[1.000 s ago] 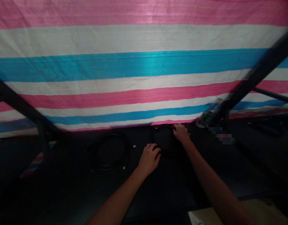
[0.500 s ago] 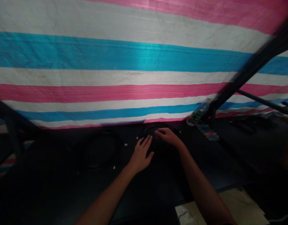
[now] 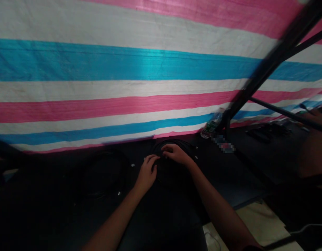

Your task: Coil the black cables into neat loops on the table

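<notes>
A coil of black cable lies on a dark table just in front of a striped tarp. My left hand rests on the coil's left edge with its fingers curled over the cable. My right hand lies on top of the coil, fingers bent and pressed down on its turns. A second black cable coil lies to the left of my hands, with small pale connector ends showing near it. The scene is dark, so I cannot make out the exact grip.
A pink, white and blue striped tarp hangs right behind the table. A plastic water bottle stands beside a slanted black frame bar at the right. Further dark items lie on the table at far right. Pale floor shows below.
My right hand moved from the coil's far right rim to its top left. My left hand shifted up to the coil's left edge. The camera view swung to the right.
</notes>
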### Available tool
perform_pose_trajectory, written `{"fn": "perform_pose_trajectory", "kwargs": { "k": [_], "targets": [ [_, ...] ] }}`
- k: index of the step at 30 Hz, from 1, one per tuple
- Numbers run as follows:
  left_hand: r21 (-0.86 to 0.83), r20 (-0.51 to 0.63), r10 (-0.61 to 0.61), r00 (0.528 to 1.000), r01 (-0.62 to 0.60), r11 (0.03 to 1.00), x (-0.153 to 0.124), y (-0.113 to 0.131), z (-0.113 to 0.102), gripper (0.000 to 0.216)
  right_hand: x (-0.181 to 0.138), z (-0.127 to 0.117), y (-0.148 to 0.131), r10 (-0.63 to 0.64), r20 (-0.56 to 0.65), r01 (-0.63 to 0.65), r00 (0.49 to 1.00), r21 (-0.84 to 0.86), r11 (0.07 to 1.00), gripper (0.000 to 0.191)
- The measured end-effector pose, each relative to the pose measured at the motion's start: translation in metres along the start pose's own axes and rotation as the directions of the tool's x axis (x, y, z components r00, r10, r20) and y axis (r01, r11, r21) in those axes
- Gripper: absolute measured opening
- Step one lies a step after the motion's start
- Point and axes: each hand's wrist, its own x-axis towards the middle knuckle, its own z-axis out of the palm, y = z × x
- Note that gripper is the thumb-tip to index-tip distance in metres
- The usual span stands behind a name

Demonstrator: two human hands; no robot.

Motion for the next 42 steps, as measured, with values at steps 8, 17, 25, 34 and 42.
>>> {"fn": "perform_pose_trajectory", "kwargs": {
  "k": [8, 17, 25, 34, 42],
  "targets": [
    [-0.17, -0.165, -0.019, 0.986, -0.009, 0.985, 0.006, 0.001, -0.008, 0.024, 0.002, -0.003, 0.002, -0.206, -0.242, -0.005, 0.948, -0.659, 0.752, 0.017],
    [-0.251, -0.074, -0.204, 0.976, 0.179, 0.951, 0.008, -0.007, -0.009, 0.02, -0.002, -0.036, 0.008, -0.139, -0.594, -0.106, 0.792, -0.358, 0.928, 0.031],
    [0.047, -0.192, -0.144, 0.971, 0.155, 0.987, 0.008, -0.008, -0.009, 0.017, -0.002, -0.044, -0.001, 0.12, -0.803, 0.196, 0.583, 0.282, 0.939, 0.042],
    [0.1, -0.191, -0.202, 0.961, 0.223, 0.97, 0.008, -0.022, -0.005, 0.045, -0.012, -0.06, -0.01, 0.218, -0.677, 0.383, 0.703, 0.619, 0.686, 0.042],
    [0.02, -0.409, -0.03, 0.912, 0.042, 0.999, 0.01, -0.006, -0.022, 0.033, -0.009, -0.061, 0.0, 0.124, -0.762, 0.237, 0.636, 0.346, 0.908, 0.038]
  ]
}}
